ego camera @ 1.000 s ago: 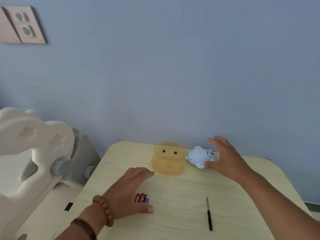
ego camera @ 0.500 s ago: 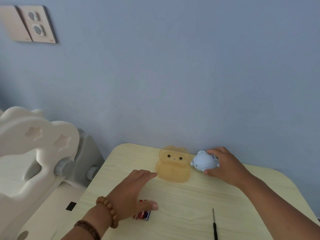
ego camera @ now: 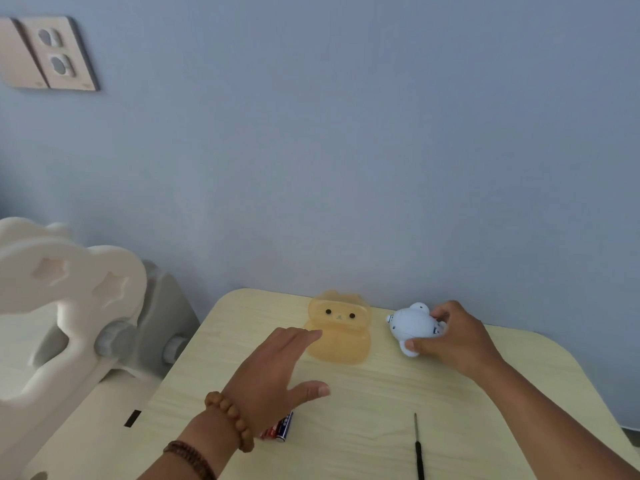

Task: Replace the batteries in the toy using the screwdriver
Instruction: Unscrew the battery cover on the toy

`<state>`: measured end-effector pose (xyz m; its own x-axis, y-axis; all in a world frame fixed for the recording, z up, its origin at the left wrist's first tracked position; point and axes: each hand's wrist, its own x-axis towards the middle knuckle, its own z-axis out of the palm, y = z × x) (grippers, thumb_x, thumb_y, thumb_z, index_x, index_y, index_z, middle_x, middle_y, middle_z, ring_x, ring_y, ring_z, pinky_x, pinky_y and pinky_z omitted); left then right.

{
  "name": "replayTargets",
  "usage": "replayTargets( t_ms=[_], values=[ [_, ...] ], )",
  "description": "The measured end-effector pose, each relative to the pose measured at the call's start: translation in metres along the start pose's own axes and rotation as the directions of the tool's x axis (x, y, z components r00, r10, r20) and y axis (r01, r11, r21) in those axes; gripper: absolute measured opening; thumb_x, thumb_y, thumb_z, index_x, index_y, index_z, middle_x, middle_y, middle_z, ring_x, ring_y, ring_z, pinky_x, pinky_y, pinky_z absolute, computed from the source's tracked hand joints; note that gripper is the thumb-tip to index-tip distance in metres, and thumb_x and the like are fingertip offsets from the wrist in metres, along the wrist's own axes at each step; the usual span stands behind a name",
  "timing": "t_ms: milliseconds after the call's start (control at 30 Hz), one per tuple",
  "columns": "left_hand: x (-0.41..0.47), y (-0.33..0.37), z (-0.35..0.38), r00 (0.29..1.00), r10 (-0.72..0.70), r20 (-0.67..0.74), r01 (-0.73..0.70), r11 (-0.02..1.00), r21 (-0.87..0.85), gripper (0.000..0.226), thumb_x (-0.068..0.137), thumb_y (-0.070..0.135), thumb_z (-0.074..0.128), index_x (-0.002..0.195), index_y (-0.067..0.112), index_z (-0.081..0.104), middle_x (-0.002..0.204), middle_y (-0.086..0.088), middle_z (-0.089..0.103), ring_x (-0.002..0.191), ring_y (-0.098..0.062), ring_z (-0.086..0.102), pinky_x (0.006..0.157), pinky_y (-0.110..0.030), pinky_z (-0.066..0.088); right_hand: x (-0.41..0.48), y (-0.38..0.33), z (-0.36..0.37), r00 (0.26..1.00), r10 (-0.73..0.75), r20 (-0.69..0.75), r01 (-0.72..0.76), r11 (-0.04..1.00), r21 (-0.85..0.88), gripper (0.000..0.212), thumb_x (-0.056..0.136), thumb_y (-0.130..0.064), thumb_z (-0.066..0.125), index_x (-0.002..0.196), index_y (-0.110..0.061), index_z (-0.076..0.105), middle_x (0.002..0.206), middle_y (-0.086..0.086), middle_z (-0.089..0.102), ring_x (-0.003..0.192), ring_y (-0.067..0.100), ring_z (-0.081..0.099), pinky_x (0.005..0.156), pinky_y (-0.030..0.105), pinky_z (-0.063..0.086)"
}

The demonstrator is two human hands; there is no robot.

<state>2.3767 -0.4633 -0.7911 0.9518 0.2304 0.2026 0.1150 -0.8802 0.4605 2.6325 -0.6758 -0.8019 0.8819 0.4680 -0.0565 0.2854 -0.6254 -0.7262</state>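
Right hand (ego camera: pixel 457 337) now gripping toy (ego camera: pixel 412 325) at far side of table (ego camera: pixel 381 403), fingers and thumb curling round it; a second ago only reaching. Left hand (ego camera: pixel 273 372) covering batteries (ego camera: pixel 282 426), fingers straight, thumb splayed. Screwdriver (ego camera: pixel 418 448) lying untouched at near edge. Pickup beginning; unscrewing likely coming next.

text: none legible | batteries (ego camera: pixel 283 427): print too blurred

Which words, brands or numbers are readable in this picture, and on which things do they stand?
No text can be read.
Batteries: white print on the blue label, too blurred.
Toy: small dark marks, too small.
Socket plates: tiny marks near the lower edge, too small.
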Motion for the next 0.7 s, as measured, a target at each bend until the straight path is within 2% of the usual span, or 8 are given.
replayTargets(
  t_ms=[133, 233, 333, 433, 533, 633, 700],
  values=[
    [0.003, 0.014, 0.002, 0.997, 0.024, -0.069, -0.027, 0.999, -0.044, 0.082, 0.077, 0.072, 0.058, 0.145, 0.04, 0.027, 0.135, 0.032, 0.027, 0.127, 0.013, 0.026, 0.103, -0.016, 0.037, -0.033, -0.009, -0.012, 0.998, -0.021, -0.06, 0.025, 0.998, 0.066, 0.061, 0.053, -0.034, 0.098, 0.097, -0.025, 0.057, 0.1, -0.005, 0.066, 0.085, 0.011, 0.065, 0.063, 0.028, 0.048],
    [0.003, 0.031, 0.006, 0.995, 0.046, -0.093, -0.058, 0.989, -0.134, 0.096, 0.067, 0.072, 0.069, 0.146, 0.039, 0.026, 0.143, 0.028, 0.026, 0.134, 0.005, 0.029, 0.106, -0.017, 0.037, -0.072, -0.02, -0.014, 0.996, -0.088, -0.006, 0.089, 0.993, 0.082, 0.061, 0.048, -0.04, 0.098, 0.094, -0.031, 0.06, 0.094, -0.009, 0.069, 0.08, 0.007, 0.067, 0.061, 0.025, 0.049],
    [0.0, 0.05, 0.014, 0.996, 0.073, -0.049, -0.082, 0.974, -0.213, 0.109, 0.06, 0.068, 0.078, 0.148, 0.036, 0.022, 0.147, 0.027, 0.022, 0.137, 0.002, 0.029, 0.106, -0.02, 0.039, -0.11, -0.029, -0.008, 0.984, -0.156, 0.088, 0.148, 0.985, 0.092, 0.065, 0.039, -0.05, 0.095, 0.092, -0.033, 0.062, 0.09, -0.01, 0.071, 0.075, 0.003, 0.067, 0.063, 0.023, 0.054],
    [-0.007, 0.059, 0.021, 0.993, 0.112, 0.027, -0.103, 0.967, -0.233, 0.101, 0.065, 0.058, 0.081, 0.147, 0.038, 0.025, 0.143, 0.03, 0.026, 0.13, 0.003, 0.037, 0.102, -0.025, 0.044, -0.138, -0.033, 0.003, 0.96, -0.195, 0.2, 0.175, 0.978, 0.114, 0.066, 0.038, -0.05, 0.097, 0.092, -0.032, 0.062, 0.087, -0.005, 0.071, 0.071, 0.007, 0.067, 0.061, 0.023, 0.052],
    [-0.017, 0.057, 0.024, 0.982, 0.155, 0.112, -0.132, 0.974, -0.186, 0.088, 0.069, 0.051, 0.079, 0.143, 0.04, 0.033, 0.137, 0.027, 0.036, 0.122, 0.004, 0.043, 0.099, -0.025, 0.044, -0.153, -0.031, 0.015, 0.948, -0.202, 0.245, 0.174, 0.976, 0.129, 0.068, 0.038, -0.052, 0.098, 0.092, -0.034, 0.062, 0.088, -0.005, 0.071, 0.072, 0.007, 0.068, 0.062, 0.023, 0.053],
    [-0.026, 0.056, 0.026, 0.978, 0.141, 0.155, -0.119, 0.983, -0.142, 0.083, 0.071, 0.047, 0.078, 0.142, 0.039, 0.035, 0.138, 0.025, 0.036, 0.124, 0.006, 0.04, 0.102, -0.022, 0.04, -0.16, -0.028, 0.022, 0.946, -0.186, 0.264, 0.157, 0.979, 0.127, 0.069, 0.038, -0.054, 0.096, 0.094, -0.035, 0.06, 0.088, -0.004, 0.071, 0.074, 0.007, 0.068, 0.063, 0.023, 0.053],
    [-0.032, 0.056, 0.028, 0.973, 0.142, 0.183, -0.12, 0.985, -0.128, 0.083, 0.074, 0.044, 0.075, 0.145, 0.037, 0.031, 0.146, 0.024, 0.029, 0.132, 0.008, 0.031, 0.109, -0.015, 0.031, -0.164, -0.027, 0.025, 0.944, -0.203, 0.259, 0.178, 0.977, 0.114, 0.069, 0.04, -0.058, 0.095, 0.095, -0.036, 0.059, 0.088, -0.005, 0.07, 0.076, 0.007, 0.067, 0.064, 0.021, 0.052]
  ],
)
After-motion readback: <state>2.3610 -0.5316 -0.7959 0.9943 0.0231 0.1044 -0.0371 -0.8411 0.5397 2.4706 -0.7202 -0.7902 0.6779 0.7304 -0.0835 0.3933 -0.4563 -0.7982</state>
